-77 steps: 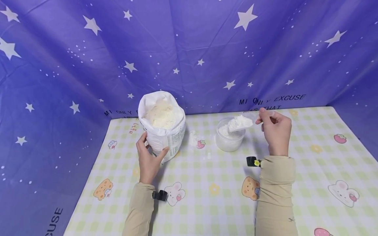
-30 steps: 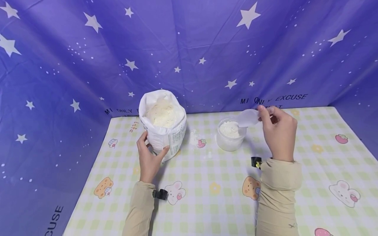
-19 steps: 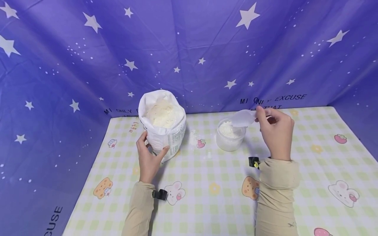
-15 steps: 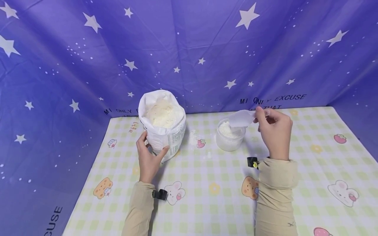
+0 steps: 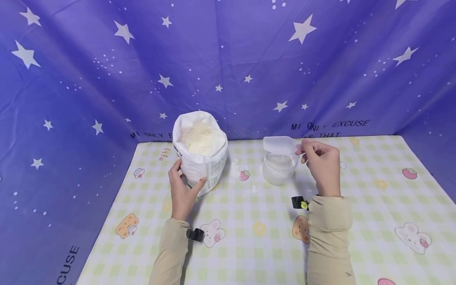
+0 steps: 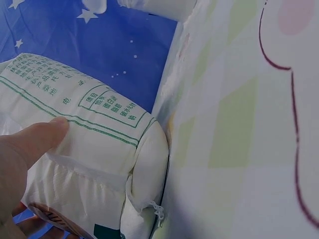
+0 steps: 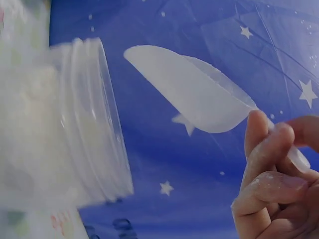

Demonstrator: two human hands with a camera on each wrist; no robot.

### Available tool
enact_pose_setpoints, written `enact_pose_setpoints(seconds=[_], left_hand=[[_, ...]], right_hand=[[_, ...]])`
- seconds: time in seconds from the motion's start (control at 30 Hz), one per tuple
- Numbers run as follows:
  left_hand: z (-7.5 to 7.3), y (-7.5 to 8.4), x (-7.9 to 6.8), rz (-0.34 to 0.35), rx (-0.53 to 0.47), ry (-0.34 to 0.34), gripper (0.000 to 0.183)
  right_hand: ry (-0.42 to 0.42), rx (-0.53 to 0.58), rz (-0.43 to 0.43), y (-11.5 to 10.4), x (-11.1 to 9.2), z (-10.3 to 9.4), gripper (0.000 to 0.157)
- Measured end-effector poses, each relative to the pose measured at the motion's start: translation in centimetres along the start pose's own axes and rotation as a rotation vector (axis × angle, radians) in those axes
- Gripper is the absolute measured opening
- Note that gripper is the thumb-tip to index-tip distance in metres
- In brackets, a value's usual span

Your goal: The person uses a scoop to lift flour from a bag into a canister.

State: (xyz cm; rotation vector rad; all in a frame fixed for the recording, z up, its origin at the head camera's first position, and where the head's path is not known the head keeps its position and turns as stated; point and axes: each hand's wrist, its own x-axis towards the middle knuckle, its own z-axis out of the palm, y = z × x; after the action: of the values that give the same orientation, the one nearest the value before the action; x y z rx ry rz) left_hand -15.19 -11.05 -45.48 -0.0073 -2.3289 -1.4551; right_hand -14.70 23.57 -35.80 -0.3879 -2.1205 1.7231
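An open white bag of flour (image 5: 202, 139) stands at the back left, filled with pale powder. My left hand (image 5: 184, 190) holds its lower side, thumb on the front and fingers round the left. In the left wrist view the thumb presses beside the green print of the bag (image 6: 84, 114). My right hand (image 5: 322, 166) pinches the handle of a translucent white plastic scoop (image 5: 279, 145), its blade over the far rim of a clear tub (image 5: 278, 174) of white powder. The right wrist view shows the scoop (image 7: 194, 94) tilted, apart from the tub's threaded mouth (image 7: 94, 119).
Spilled powder (image 5: 236, 168) lies on the checked tablecloth (image 5: 242, 245) between bag and tub. A purple star-printed curtain (image 5: 228, 59) hangs right behind the table and along both sides.
The scoop, heaped with powder at first, was tipped over the tub and has emptied into it. My right hand has shifted left, while the left keeps its hold on the bag.
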Motion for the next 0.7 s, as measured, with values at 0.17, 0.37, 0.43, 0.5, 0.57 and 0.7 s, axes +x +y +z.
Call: enact_pose_setpoints(seconds=[0.17, 0.37, 0.43, 0.5, 0.57, 0.7], left_hand=[[0.1, -0.1, 0.0, -0.002, -0.002, 0.000, 0.094], [0.0, 0.0, -0.1, -0.001, -0.007, 0.002, 0.093], [0.0, 0.0, -0.1, -0.002, -0.010, 0.002, 0.093], [0.0, 0.0, -0.1, -0.002, -0.015, 0.000, 0.093], [0.0, 0.1, -0.1, -0.001, -0.016, -0.004, 0.093], [0.0, 0.0, -0.1, -0.009, -0.004, -0.008, 0.093]], right_hand=[[-0.089, 0.161, 0.083, 0.3, -0.1, 0.3, 0.024], [-0.202, 0.251, 0.119, 0.7, -0.5, 0.1, 0.021], [-0.240, 0.264, 0.124, 0.9, -0.7, 0.0, 0.021], [-0.274, 0.264, 0.127, 1.2, -0.8, -0.1, 0.024], [-0.307, 0.238, 0.129, 1.5, -1.0, -0.1, 0.029], [-0.381, 0.157, 0.120, 1.9, -1.4, 0.1, 0.039]])
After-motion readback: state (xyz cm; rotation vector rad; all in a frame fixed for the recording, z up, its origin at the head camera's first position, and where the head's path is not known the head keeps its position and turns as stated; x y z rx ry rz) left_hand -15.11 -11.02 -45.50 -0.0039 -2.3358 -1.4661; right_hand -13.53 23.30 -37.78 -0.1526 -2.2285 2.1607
